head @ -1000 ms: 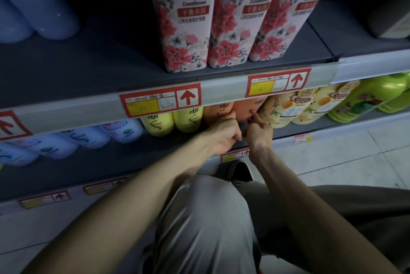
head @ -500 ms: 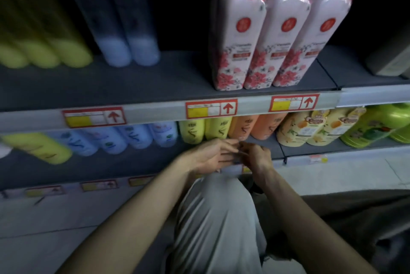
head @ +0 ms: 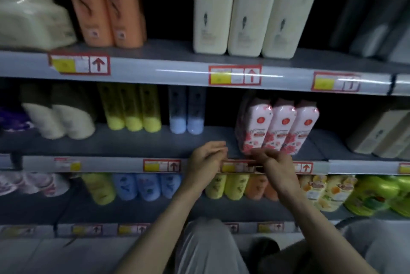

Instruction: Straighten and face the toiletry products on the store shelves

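Your right hand (head: 275,167) is at the shelf rail (head: 124,164), fingers curled, pinching the right end of the price label (head: 235,166). Your left hand (head: 206,163) sits at the label's other end, fingers curled too, but blur hides whether it grips. Just above your right knuckles stand three pink flowered bottles (head: 277,127), labels facing you. Below both hands, yellow bottles (head: 235,185) and orange bottles (head: 255,186) line the lower shelf. Two pale blue bottles (head: 186,118) stand up-left of your left hand.

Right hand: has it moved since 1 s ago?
Yes. The right hand rose: it was at the orange bottles below the rail, and is now in front of the rail, just under the pink bottles.
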{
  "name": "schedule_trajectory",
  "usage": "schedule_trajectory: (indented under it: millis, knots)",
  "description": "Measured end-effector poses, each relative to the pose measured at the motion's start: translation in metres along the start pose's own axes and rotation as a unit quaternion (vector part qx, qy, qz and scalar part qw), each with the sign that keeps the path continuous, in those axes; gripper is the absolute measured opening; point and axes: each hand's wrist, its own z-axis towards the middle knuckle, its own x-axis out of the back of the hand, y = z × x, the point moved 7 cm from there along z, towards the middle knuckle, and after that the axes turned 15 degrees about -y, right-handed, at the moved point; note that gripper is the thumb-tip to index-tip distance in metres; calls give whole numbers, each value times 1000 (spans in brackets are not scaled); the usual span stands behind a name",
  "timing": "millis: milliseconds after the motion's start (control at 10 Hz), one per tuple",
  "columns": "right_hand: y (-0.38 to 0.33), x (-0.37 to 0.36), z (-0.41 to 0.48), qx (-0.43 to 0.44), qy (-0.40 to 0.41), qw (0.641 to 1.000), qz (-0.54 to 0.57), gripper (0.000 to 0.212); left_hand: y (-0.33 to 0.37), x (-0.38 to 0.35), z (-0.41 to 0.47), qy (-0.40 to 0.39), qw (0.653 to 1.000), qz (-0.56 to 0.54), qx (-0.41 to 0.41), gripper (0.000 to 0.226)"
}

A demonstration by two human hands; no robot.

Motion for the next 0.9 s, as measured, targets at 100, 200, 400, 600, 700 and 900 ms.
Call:
schedule_trajectory:
  millis: [100, 200, 400, 600, 700, 900]
  knots:
    - [0, 64, -2, -34, 81, 993, -75, 31, 19, -24, 17, -22, 998, 55, -4, 50]
    - [8, 101, 5, -113, 66, 981, -144, 39, 28, -41, 35, -36, 995, 87, -25, 63]
    - [5, 107, 18, 35, 96, 985, -138, 57, 35, -60, 52, -13, 988, 152, -12, 91]
    - [14, 114, 26, 62, 132, 982, -117, 47, 25, -80, 62, 44, 978, 202, -35, 52]
    - [18, 119, 31, 53, 105, 988, -104, 56, 22, -83, 64, 77, 979, 183, -44, 48]
    - [20, 134, 5, 68, 126, 990, -10, 34, 30, -87, 44, 130, 987, 39, -88, 58]
